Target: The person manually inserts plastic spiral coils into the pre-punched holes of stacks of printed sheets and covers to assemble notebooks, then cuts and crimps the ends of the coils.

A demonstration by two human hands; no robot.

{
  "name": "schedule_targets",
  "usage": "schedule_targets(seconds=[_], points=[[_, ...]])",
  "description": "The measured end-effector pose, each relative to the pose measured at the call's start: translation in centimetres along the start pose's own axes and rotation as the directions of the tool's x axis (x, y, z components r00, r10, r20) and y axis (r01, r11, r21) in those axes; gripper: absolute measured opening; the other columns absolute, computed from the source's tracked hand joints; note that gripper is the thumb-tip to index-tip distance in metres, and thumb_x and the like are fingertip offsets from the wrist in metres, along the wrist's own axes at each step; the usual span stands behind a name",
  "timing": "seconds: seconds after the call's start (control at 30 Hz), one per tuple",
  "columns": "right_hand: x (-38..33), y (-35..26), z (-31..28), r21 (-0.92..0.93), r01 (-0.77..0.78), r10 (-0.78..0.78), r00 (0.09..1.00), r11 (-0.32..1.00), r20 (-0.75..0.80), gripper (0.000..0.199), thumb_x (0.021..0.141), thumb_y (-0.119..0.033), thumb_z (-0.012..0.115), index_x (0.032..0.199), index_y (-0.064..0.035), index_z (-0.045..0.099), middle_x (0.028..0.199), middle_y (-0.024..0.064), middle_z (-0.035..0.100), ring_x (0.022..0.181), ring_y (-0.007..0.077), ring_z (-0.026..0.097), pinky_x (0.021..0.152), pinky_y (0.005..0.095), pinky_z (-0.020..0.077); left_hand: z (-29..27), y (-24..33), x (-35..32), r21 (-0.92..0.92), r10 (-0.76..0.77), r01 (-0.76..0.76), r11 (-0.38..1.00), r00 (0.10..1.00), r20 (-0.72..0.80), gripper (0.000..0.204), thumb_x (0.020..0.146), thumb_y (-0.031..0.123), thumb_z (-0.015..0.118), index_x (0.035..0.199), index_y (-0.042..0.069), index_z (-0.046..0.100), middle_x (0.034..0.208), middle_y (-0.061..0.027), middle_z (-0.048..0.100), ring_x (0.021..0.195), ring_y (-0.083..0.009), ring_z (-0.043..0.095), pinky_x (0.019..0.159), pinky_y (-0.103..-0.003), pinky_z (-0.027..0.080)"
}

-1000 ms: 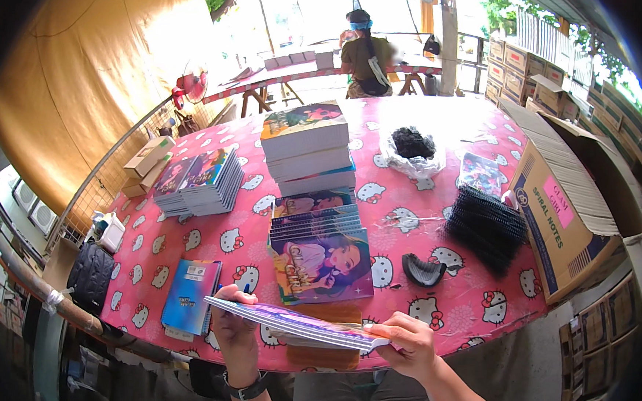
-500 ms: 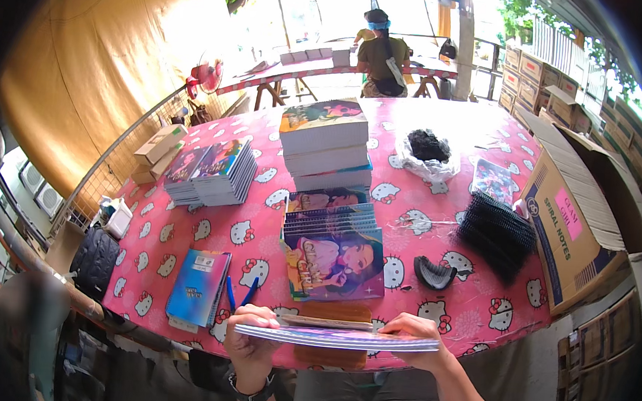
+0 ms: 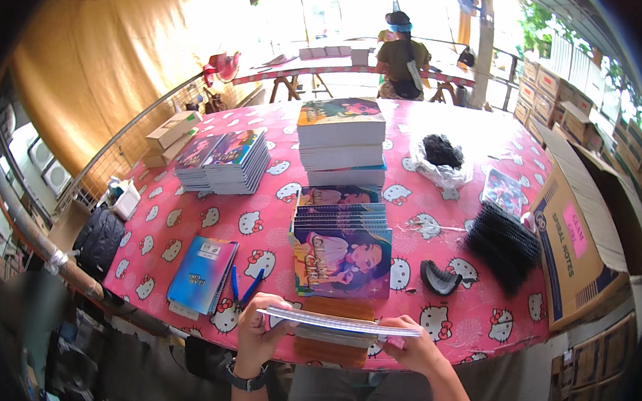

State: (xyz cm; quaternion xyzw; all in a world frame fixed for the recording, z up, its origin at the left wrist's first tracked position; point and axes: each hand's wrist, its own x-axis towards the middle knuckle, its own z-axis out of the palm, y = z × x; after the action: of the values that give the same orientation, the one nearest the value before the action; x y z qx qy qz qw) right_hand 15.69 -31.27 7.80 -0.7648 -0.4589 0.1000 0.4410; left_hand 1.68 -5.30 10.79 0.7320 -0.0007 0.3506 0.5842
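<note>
1. The left hand (image 3: pixel 254 334), low and just left of centre in the frame, is curled round the left end of a thin notebook (image 3: pixel 339 324), its thumb beneath; a dark watch (image 3: pixel 249 378) sits on that wrist.
2. The right hand (image 3: pixel 413 346), low and right of centre, pinches the notebook's other end, thumb and fingers close together.
3. The notebook is at lower centre, seen almost edge-on between the two hands, so its cover cannot be read from here.
4. Partly behind and below it, a brown board (image 3: pixel 340 307) lies at the table's near edge.
5. Just left of the left hand are blue-handled pliers (image 3: pixel 255 285), and beside them, at lower left, a blue notebook (image 3: pixel 203 270).
6. In mid-frame, overlapping spiral notebooks (image 3: pixel 343 264) lie before a tall paper stack (image 3: pixel 341 139); another stack (image 3: pixel 224 161) stands left of it.
7. On the right are a curved black piece (image 3: pixel 440 279), a heap of black coils (image 3: pixel 502 245) and a large carton (image 3: pixel 576 238).
8. At upper centre, a co-worker (image 3: pixel 401 66) faces away.
</note>
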Motion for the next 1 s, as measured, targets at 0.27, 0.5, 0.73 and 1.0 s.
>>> schedule_targets(seconds=[0.27,0.5,0.73,1.0], points=[[2.1,-3.3,4.2,0.766,0.197,0.273,0.857,0.613,-0.438,0.018,0.089,-0.008,0.058,0.106,-0.0019,0.055,0.094,0.0096,0.063,0.082,0.012,0.056,0.075,0.0259,0.0431,3.9,-3.7,-1.2,-0.458,-0.256,0.085,0.885,0.911,-0.324,0.025,0.09,0.024,0.063,0.102,0.003,0.057,0.094,-0.0043,0.06,0.085,-0.0086,0.053,0.076,-0.023,0.04],[3.0,5.7,-7.8,-0.112,-0.091,-0.016,0.701,0.989,-0.713,0.014,0.091,-0.012,0.056,0.097,-0.0006,0.062,0.095,0.0092,0.062,0.079,0.0169,0.056,0.07,0.0324,0.0461,3.7,-1.8,0.0,-0.325,-0.305,0.171,0.93,0.854,-0.421,0.016,0.091,0.017,0.057,0.097,0.003,0.062,0.08,-0.0017,0.06,0.076,-0.0065,0.053,0.07,-0.021,0.04],[0.9,17.8,-13.3,-0.676,-0.465,0.184,0.876,0.571,-0.446,0.026,0.072,-0.014,0.075,0.09,-0.0045,0.058,0.093,0.0117,0.054,0.094,0.03,0.053,0.079,0.0413,0.0458,3.8,-3.7,-0.3,-0.29,-0.29,0.181,0.94,0.87,-0.398,0.022,0.092,0.02,0.056,0.102,0.002,0.062,0.079,-0.0003,0.06,0.068,-0.004,0.047,0.063,-0.021,0.038],[1.7,17.8,-14.8,-0.716,-0.326,0.0,0.91,0.618,-0.414,0.014,0.078,-0.006,0.068,0.085,-0.0012,0.058,0.087,0.0157,0.056,0.085,0.0343,0.056,0.076,0.0436,0.0455,3.4,-2.7,-0.3,-0.181,-0.325,0.278,0.943,0.88,-0.345,0.033,0.09,0.022,0.061,0.116,0.002,0.058,0.097,-0.0056,0.062,0.087,-0.0099,0.056,0.078,-0.026,0.044]])
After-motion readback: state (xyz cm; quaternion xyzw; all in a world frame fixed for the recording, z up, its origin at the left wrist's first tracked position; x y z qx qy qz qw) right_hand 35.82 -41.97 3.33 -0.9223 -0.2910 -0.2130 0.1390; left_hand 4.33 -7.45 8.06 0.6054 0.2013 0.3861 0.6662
